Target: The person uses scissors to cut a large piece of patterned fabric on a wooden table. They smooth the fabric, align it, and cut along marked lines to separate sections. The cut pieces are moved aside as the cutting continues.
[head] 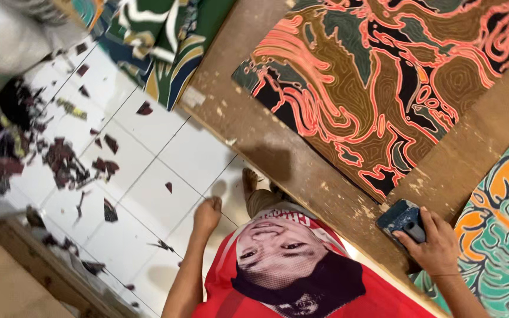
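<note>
Dark blue block (400, 217) near the counter (301, 153) edge, right hand (435, 246) on it with fingers clamped round it, beside brown patterned cloth (384, 82), left hand (207, 215) hanging loosely curled over the tiled floor (148, 176), holding nothing

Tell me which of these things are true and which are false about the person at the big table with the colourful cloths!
1. The right hand rests on a dark blue-grey tool at the edge of the wooden table. True.
2. The left hand holds a pair of scissors. False: it hangs at the person's side, closed and holding nothing that can be seen.
3. Dark fabric scraps lie scattered on the white tiled floor. True.
4. The patterned cloth on the table is plain white. False: it has brown, black and green shapes with pink-orange outlines.
5. The person wears a red shirt. True.
</note>
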